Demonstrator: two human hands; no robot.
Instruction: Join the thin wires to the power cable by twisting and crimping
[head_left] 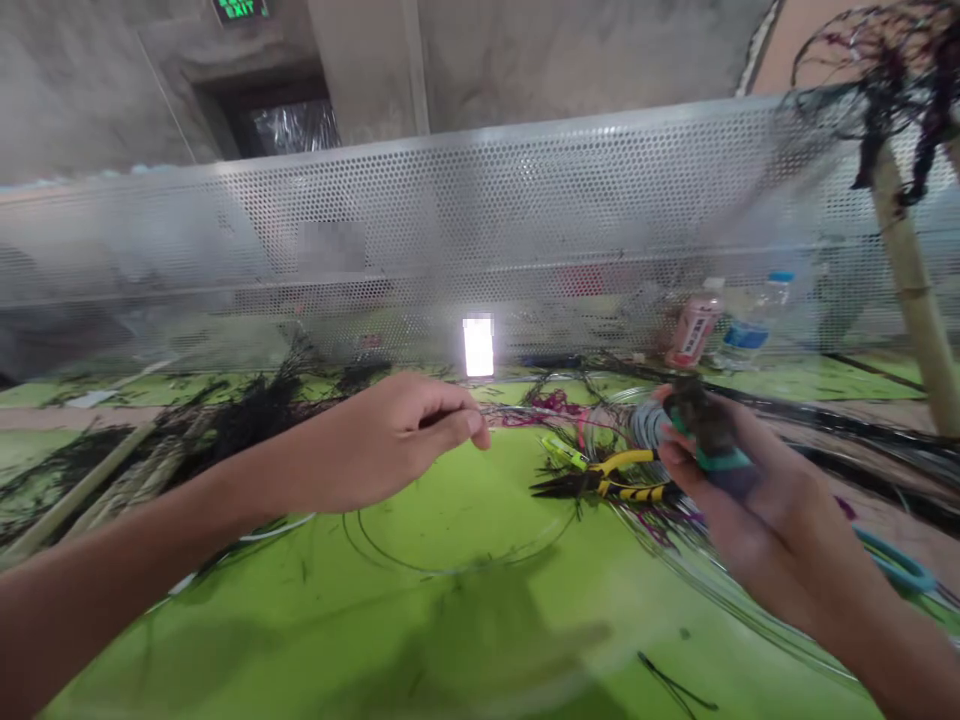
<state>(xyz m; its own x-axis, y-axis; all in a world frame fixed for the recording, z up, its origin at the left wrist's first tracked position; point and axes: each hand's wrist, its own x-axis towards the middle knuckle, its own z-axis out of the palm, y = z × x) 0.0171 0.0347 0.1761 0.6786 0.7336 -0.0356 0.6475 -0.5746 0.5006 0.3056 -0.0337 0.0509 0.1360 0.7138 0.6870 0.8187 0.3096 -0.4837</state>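
The left hand (pixel 397 440) hangs just above the green counter (pixel 450 600), fingers curled in and thumb pressed to forefinger; it looks clamped on a thin dark wire (pixel 525 412) that runs rightward from the fingertips, though blur makes the pinch itself hard to confirm. The right hand (pixel 742 500) is closed around a dark, teal-banded bundle (pixel 709 435), probably a wrapped stem or tape roll, held up off the counter with the thumb on its near side.

The wire seems to run between the two hands, so the work in hand looks like winding or drawing wire at the bundle. To do it well, the left pinch should keep light, even tension and stay level with the bundle, while the right hand turns rather than tugs, so the strand does not kink.

Between the hands, on the counter, lie yellow-handled pliers (pixel 607 480), tips toward the left hand, with a loose loop of wire (pixel 465 560) nearer the person. Black wire strands (pixel 247 415) are heaped behind the left hand. Further back stand a bright phone screen (pixel 478 346), a pink bottle (pixel 694 330) and a clear bottle (pixel 750 325) against the perforated metal screen (pixel 525 200). A bamboo post (pixel 911 280) rises at the right.
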